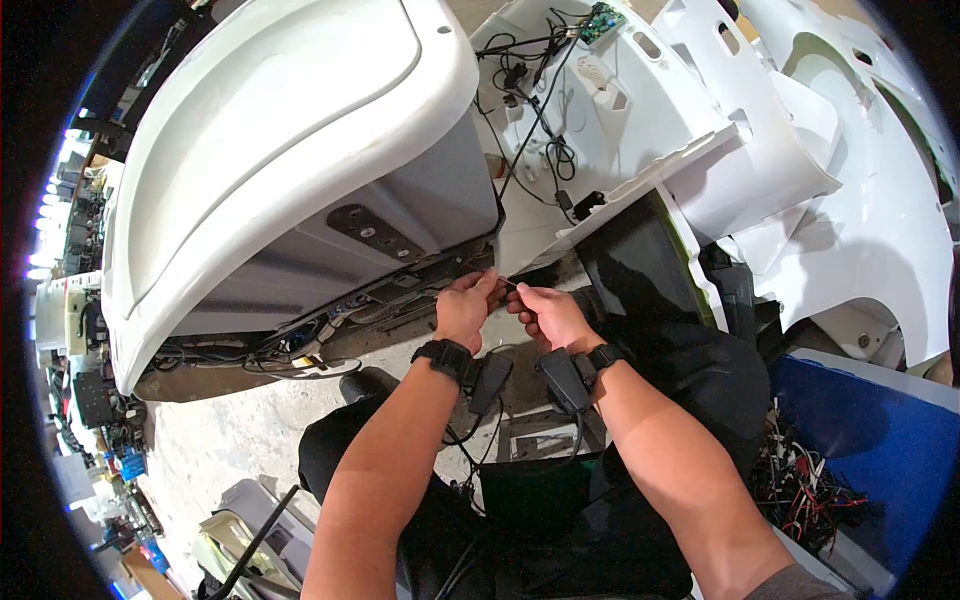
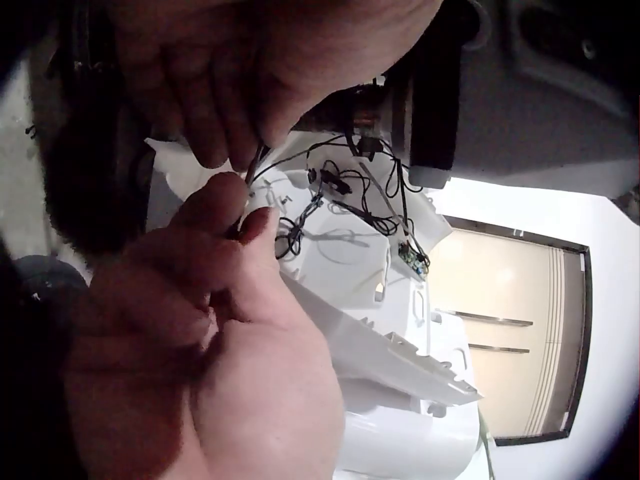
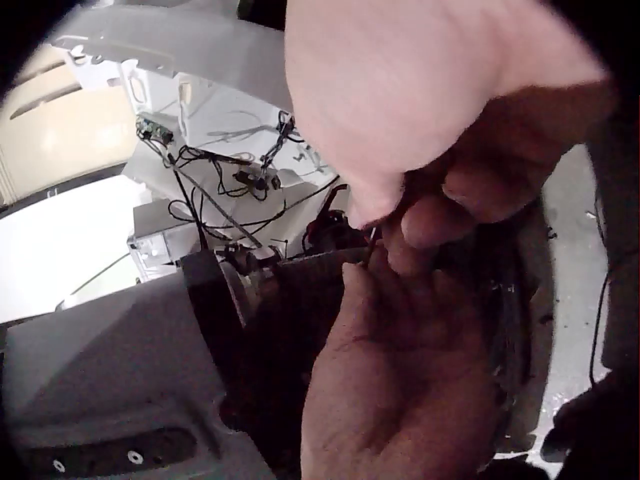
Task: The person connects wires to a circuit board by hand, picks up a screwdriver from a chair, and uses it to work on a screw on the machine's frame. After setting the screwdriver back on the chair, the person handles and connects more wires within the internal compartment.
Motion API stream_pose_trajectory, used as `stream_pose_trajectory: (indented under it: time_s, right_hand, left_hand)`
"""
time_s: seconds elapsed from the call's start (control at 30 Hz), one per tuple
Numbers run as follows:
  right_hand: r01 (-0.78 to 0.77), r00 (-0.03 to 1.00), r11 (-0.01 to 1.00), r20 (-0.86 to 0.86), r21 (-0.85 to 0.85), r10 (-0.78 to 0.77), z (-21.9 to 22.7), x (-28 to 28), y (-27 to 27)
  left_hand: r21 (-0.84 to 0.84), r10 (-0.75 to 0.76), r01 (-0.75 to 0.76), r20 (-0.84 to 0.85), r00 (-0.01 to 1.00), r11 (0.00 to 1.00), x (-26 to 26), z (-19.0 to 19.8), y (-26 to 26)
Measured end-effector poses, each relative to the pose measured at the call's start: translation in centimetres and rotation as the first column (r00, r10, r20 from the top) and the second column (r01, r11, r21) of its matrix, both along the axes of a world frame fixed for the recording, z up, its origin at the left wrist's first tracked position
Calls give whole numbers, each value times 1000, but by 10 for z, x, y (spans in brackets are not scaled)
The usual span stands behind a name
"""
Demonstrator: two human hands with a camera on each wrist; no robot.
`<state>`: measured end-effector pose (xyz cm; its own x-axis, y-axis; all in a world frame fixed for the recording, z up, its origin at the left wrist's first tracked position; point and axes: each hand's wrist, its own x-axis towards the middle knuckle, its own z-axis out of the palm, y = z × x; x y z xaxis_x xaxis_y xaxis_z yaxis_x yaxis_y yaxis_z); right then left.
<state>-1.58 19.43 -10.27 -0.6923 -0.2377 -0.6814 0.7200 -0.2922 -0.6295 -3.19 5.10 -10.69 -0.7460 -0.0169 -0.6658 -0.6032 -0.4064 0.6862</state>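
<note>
In the head view my left hand (image 1: 466,312) and right hand (image 1: 553,318) meet beside the lower edge of a grey housing (image 1: 420,190) under a white curved cover (image 1: 270,130). Thumb and fingertips of each hand pinch a thin dark wire (image 3: 373,240), which spans the small gap between them. Curled fingers hide most of it. From the left wrist, my left hand (image 2: 290,60) appears at the top, the right hand (image 2: 220,340) below. Bundled wiring (image 1: 325,330) runs along the housing's underside, left of the hands.
Ahead lies an open white shell (image 1: 640,110) with loose black cables (image 1: 540,120) and a green circuit board (image 1: 602,22). More white panels (image 1: 850,200) stand at right. A blue bin (image 1: 870,420) with tangled wires (image 1: 810,490) is at lower right.
</note>
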Motion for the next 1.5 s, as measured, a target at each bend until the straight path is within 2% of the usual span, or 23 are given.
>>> stream_pose_trajectory:
  time_s: [0.13,0.2,0.23,0.3,0.33,0.4,0.43,0.47,0.5,0.53,0.63,0.8,0.87,0.9,0.93,0.97,1.1,1.13,1.17,1.2,1.27,1.3,1.5]
  right_hand:
    - [-13,1000,998,-20,65,14,-3,7,-1]
    - [16,899,895,-399,446,182,-5,9,-4]
    - [19,900,895,-398,445,179,-6,10,-3]
    - [387,580,613,-698,689,420,-5,10,-3]
    - [389,581,613,-700,688,416,-4,11,-4]
    - [210,748,679,-562,704,352,3,12,-4]
    - [220,742,676,-571,703,352,7,4,-3]
    - [25,931,832,-317,555,183,13,2,0]
    - [-86,996,946,19,312,84,18,0,2]
    - [-88,996,946,19,313,86,19,-2,3]
    - [-10,962,992,268,-123,43,19,-8,7]
    - [113,932,932,361,-344,20,0,-14,11]
    - [-72,997,995,34,76,69,1,-14,10]
    - [-72,997,995,37,74,70,-1,-13,9]
    - [-62,926,900,-312,431,213,-4,-12,9]
    - [93,717,705,-538,703,443,-6,-11,10]
    - [223,650,686,-630,693,425,7,-6,10]
    - [56,908,892,-395,448,142,16,-7,12]
    - [34,999,994,8,103,-35,20,-9,13]
    - [33,999,994,8,103,-34,18,-10,15]
    - [72,958,959,287,-276,11,12,-14,20]
    - [100,946,927,323,-362,24,19,-16,21]
    - [198,896,907,444,-372,-13,25,-19,18]
  left_hand:
    - [-4,-77,77,-2,997,997,6,6,1]
    - [60,-103,104,-16,995,993,7,11,5]
    - [18,-108,108,-18,994,994,7,13,7]
    - [-27,-114,113,-20,993,993,5,13,8]
    - [-5,-90,90,-7,996,996,3,8,7]
    - [17,-66,66,6,998,998,2,2,5]
    - [44,-59,58,7,998,997,-5,-1,5]
    - [72,-49,47,20,999,996,-6,-4,5]
    - [73,-47,46,18,999,996,-5,0,6]
    - [29,-42,42,15,999,999,-5,3,7]
    - [-22,-36,36,10,999,999,-4,7,8]
    - [-54,-60,61,14,998,997,-4,2,8]
    - [35,-81,81,3,997,996,-4,3,7]
    - [34,-81,81,6,997,996,-3,7,7]
    - [30,-72,71,29,997,997,-3,11,7]
    - [26,-63,62,50,997,998,-3,16,8]
    - [18,-96,95,34,995,995,-5,19,5]
    - [25,-108,107,32,994,994,-5,17,4]
    - [33,-119,118,30,992,992,-5,15,3]
    - [33,-118,116,30,993,993,-5,11,2]
    - [48,-139,139,12,990,989,-5,4,1]
    - [49,-142,141,12,990,989,-5,5,3]
    - [6,-148,148,-5,989,989,-3,14,4]
